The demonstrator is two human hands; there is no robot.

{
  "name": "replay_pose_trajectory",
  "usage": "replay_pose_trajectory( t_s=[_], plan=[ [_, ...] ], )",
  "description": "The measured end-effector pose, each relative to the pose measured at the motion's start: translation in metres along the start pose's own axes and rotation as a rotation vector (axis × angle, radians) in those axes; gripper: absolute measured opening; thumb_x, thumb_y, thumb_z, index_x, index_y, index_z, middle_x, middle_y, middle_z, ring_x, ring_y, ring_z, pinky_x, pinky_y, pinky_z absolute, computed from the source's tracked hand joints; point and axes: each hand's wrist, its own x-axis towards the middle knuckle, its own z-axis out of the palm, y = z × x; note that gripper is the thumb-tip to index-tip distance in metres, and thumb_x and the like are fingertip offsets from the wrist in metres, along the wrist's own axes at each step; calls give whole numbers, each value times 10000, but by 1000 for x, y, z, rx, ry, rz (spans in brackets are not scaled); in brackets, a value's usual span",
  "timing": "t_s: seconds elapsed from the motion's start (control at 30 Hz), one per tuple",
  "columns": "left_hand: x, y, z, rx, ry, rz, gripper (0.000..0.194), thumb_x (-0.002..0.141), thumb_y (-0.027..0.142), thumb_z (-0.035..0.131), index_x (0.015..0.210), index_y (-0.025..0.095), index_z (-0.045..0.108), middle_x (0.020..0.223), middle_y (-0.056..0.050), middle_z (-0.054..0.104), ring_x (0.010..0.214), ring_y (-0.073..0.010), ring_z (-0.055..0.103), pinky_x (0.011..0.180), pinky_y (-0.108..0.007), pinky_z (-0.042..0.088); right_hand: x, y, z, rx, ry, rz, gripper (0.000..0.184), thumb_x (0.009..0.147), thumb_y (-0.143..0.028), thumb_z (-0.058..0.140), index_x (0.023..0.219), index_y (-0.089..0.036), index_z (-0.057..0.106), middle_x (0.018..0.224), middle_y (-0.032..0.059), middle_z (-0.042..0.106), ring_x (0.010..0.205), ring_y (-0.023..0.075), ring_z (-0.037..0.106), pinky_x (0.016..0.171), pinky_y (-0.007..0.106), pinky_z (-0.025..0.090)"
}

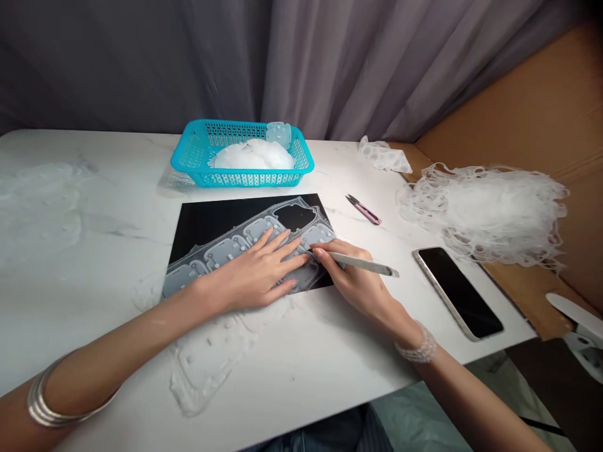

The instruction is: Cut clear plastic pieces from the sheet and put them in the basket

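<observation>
White desk [330,370], grey curtain [235,69] behind | translucent sheet [227,251] spans black mat [210,221], front-left to back-right corner | likely light, floppy, slick; best held by its margin | left hand [257,270] spread flat atop, right hand [355,284] pinching pale tool [365,263]

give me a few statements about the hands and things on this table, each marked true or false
1. The left hand rests on the translucent plastic sheet. True.
2. The right hand holds a slim pale tool. True.
3. The thread snips lie inside the blue basket. False: the thread snips lie outside the blue basket, to its right.
4. The smartphone has a brightly lit screen. False: the smartphone's screen is dark.
</observation>
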Motion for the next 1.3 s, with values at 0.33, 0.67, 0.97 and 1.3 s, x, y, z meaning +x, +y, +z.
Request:
replay_pose_trajectory(
  t_s=[0.33,0.67,0.97,1.3],
  plan=[
    [1,0,1,48,33,23,493,1010,356,417,1460,162,456,1544,-197,422,1440,-441,336,1157,-624,282,-11,-9,-5,-179,-17,-46,224,998,-204,513,907,-128,704,794,74,694,669,157,601,621,303,445],
    [1,1,0,54,13,12,488,1005,351,417,1434,128,477,1541,-195,429,1452,-421,324,1169,-612,273,-14,6,7,-308,28,-249,244,1017,-185,467,1092,-118,689,900,103,683,798,197,625,703,333,554],
    [-1,-2,8,68,29,5,514,1016,370,387,1445,101,467,1547,-195,421,1481,-368,292,1200,-587,236,-4,0,5,-632,-238,-318,341,1014,-111,379,1302,-75,560,1217,206,643,1071,290,589,862,458,563],
    [-8,-11,18,7,96,2,542,1000,369,419,1489,136,438,1582,-166,374,1488,-337,291,1216,-568,219,8,0,14,-469,-274,-261,343,983,-91,463,1306,-49,568,1067,174,687,987,255,592,836,391,564]
  ],
)
